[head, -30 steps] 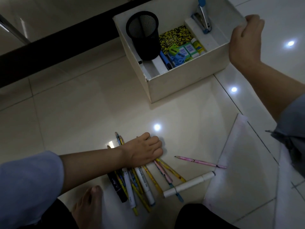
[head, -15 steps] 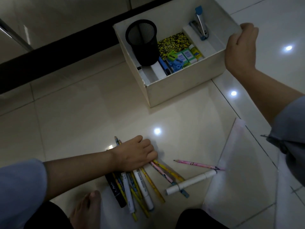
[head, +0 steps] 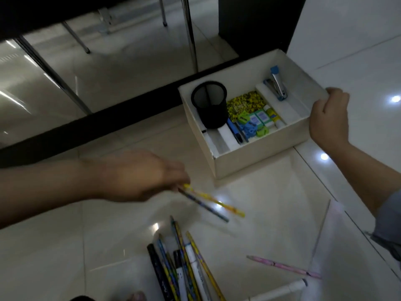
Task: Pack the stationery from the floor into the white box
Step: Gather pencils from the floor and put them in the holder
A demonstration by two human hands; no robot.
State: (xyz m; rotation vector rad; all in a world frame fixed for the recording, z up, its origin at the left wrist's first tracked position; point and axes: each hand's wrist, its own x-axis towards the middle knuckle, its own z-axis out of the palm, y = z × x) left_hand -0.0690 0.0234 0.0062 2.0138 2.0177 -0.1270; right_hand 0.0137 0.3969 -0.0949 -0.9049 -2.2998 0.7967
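Note:
My left hand (head: pixel 141 177), blurred with motion, holds two pencils (head: pixel 208 203), one yellow and one dark, in the air between the pile and the white box (head: pixel 256 157). My right hand (head: pixel 327 118) grips the box's right corner. Inside the box stand a black mesh pen cup (head: pixel 209 105), a stapler (head: pixel 277 85), a yellow patterned pad, erasers and blue clips. A pile of pens and pencils (head: pixel 184 266) lies on the floor at the bottom. A pink pencil (head: pixel 282 267) and a white marker (head: pixel 280 292) lie to its right.
A white sheet of paper (head: pixel 347 257) lies on the tiles at lower right. A black baseboard (head: pixel 86 127) and metal chair legs (head: pixel 191 33) stand behind the box. A toe shows at the bottom edge.
My left hand has left the pile and risen toward the box with two pencils. The camera has tilted up; my right hand stays on the box's corner.

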